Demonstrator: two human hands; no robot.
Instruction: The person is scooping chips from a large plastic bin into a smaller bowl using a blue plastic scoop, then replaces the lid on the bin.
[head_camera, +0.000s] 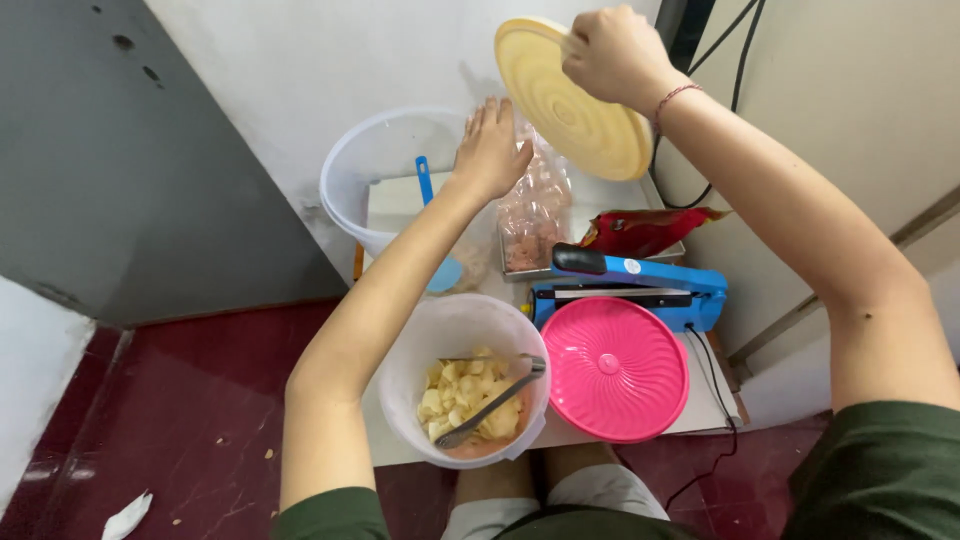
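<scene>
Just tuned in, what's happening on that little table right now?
A person sits at a small table. Their right hand holds a cream round lid up in the air, tilted. Their left hand rests on a clear bag of pinkish snacks beside an open white bucket. Nearer, a white tub of yellow chips has metal tongs in it, and a pink lid lies against a blue heat sealer.

Your tabletop (705, 405) was crowded: the pink lid (614, 368) and blue sealer (640, 283) blocked its right edge, the chip bucket (462, 378) its near edge, the empty bucket (385, 170) the far left corner. Free room lay only above them.
</scene>
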